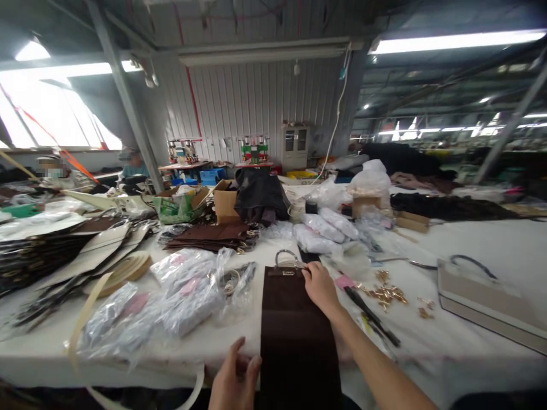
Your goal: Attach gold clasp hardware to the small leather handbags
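A long dark brown bag panel lies lengthwise before me and runs down past the table's front edge. Near its top is a small metal plate, and a curved handle arches above the top edge. My right hand is closed at the panel's upper right corner, fingertips against a small metal piece by the handle's end; what lies under the fingers is hidden. Beside the panel's lower left edge is my left hand, thumb and forefinger apart, with nothing visible between them.
Gold-coloured metal fittings lie to the right, near black tools and a beige bag piece. Plastic-wrapped bundles and a tape roll are at left. Brown panels are stacked behind. Two people sit far left.
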`<action>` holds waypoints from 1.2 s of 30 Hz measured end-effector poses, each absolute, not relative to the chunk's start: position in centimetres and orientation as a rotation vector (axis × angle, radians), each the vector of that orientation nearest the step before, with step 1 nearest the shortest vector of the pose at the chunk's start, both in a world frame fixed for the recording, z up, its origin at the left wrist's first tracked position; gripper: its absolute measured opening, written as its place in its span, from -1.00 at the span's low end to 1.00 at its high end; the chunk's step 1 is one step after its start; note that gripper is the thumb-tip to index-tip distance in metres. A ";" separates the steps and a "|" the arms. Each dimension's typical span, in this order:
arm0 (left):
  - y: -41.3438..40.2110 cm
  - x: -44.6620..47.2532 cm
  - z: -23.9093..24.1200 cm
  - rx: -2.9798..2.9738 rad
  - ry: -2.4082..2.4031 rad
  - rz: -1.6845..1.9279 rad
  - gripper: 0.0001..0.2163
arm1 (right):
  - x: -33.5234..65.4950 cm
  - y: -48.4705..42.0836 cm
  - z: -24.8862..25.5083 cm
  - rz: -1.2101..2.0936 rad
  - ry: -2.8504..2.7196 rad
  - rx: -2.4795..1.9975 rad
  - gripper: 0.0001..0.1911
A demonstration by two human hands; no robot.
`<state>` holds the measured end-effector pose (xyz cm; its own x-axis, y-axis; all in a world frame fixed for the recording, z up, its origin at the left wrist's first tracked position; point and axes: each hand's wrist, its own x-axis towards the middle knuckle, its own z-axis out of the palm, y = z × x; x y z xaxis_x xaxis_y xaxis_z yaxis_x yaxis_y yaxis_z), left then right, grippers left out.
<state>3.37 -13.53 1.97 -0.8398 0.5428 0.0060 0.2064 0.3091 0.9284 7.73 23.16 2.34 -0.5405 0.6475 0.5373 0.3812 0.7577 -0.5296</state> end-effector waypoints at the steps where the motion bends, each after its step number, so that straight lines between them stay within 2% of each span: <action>1: -13.0 2.5 2.1 0.748 2.400 1.440 -0.41 | 7.8 23.3 2.2 0.464 -2.194 -0.771 -0.81; 3: -12.1 1.2 2.5 0.876 2.551 1.270 -0.53 | 8.1 23.7 1.9 0.498 -2.180 -0.763 -0.78; 5: -11.2 0.6 3.0 1.015 2.568 1.243 -0.56 | 8.4 23.8 1.5 0.544 -2.169 -0.735 -0.76; 7: -9.8 0.5 3.1 1.141 2.544 1.271 -0.47 | 8.6 23.5 1.0 0.592 -2.164 -0.696 -0.77; 11: -6.1 0.7 1.9 1.133 2.480 1.266 -0.19 | 8.9 22.7 1.2 0.669 -2.162 -0.601 -0.79; 13: -4.6 0.4 1.1 1.069 2.467 1.294 -0.14 | 8.9 22.6 2.0 0.706 -2.150 -0.520 -0.77; 17: -3.1 -0.6 0.7 0.996 2.450 1.416 -0.22 | 8.4 22.3 3.5 0.807 -2.165 -0.327 -0.79; 22: -2.4 -0.8 2.4 1.061 2.377 1.483 -0.29 | 7.6 21.4 3.0 0.798 -2.251 -0.352 -0.76; 29: -2.6 -1.2 3.8 1.091 2.467 1.318 -0.30 | 7.9 22.0 2.8 0.765 -2.286 -0.397 -0.76; 36: -1.0 -4.1 4.1 1.282 2.553 1.260 -0.47 | 8.9 21.5 2.9 0.830 -2.241 -0.377 -0.68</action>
